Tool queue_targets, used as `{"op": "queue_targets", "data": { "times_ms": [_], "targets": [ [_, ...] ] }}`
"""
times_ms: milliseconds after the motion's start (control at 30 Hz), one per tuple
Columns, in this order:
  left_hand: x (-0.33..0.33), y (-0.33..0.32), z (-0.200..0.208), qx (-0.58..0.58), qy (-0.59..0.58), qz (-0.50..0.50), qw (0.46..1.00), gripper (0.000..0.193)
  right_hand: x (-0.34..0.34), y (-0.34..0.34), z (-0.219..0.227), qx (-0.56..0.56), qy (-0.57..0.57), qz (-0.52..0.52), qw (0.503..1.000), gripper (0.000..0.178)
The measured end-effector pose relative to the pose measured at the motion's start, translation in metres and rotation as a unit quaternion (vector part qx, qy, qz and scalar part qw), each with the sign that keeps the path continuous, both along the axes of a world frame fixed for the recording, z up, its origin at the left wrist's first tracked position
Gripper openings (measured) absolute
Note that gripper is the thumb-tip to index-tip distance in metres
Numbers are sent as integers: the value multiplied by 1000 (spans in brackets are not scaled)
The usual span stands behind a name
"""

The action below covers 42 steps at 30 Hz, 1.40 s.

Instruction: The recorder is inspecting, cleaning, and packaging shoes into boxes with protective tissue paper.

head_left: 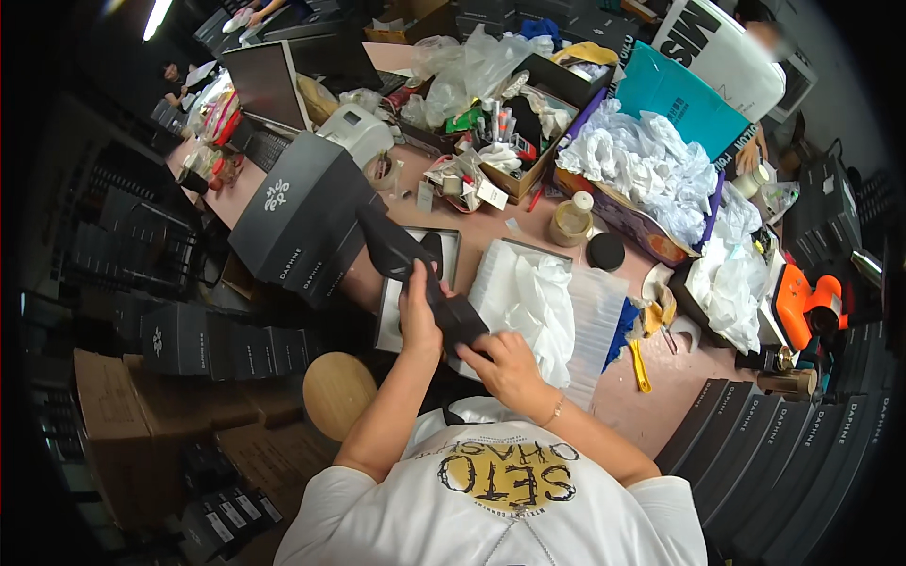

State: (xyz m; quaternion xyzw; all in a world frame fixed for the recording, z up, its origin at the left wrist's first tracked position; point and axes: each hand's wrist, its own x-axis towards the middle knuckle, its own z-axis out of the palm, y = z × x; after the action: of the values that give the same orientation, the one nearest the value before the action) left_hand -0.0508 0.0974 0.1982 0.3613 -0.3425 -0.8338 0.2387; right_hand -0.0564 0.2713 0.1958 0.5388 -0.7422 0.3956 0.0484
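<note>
My left hand (420,316) is wrapped round the middle of a black boot (394,249), its pointed toe end aimed to the far left. At the boot's near end my right hand (510,368) grips the edge of the shaft with bent fingers; its fingertips are partly hidden. Under the boot an open grey shoebox (387,325) lies on the table, with another dark piece of footwear (431,248) partly showing inside. Right beside it is a second open box part (538,249) with crumpled white tissue paper (538,311) in it.
Stacked dark shoeboxes (302,217) stand left on the pink table (651,387). Behind are a jar (572,222), a black round lid (606,251) and a bin of crumpled paper (642,156). A yellow-handled tool (641,366) and an orange tape dispenser (797,307) lie right. A round stool (338,394) stands lower left.
</note>
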Motion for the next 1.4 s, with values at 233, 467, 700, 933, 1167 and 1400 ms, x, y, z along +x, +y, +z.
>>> {"op": "queue_targets", "data": {
  "times_ms": [233,467,700,933,1167,1400],
  "targets": [
    [7,-8,7,141,113,-154,971,55,-15,20,35,-121,-113,-79,983,47],
    [19,-3,9,111,198,-219,949,60,-49,3,-25,-36,-54,-124,990,39],
    [13,-2,4,134,161,-263,942,63,-6,-13,10,-149,-418,-53,895,27],
    [12,9,12,73,83,-309,944,71,-33,28,38,-112,-220,-75,966,34],
    [55,57,-22,118,-46,-426,896,83,-29,34,-29,48,18,66,996,32],
    [70,56,-28,31,-80,-500,862,79,-19,31,-32,-41,-194,-65,978,21]
  ]
}}
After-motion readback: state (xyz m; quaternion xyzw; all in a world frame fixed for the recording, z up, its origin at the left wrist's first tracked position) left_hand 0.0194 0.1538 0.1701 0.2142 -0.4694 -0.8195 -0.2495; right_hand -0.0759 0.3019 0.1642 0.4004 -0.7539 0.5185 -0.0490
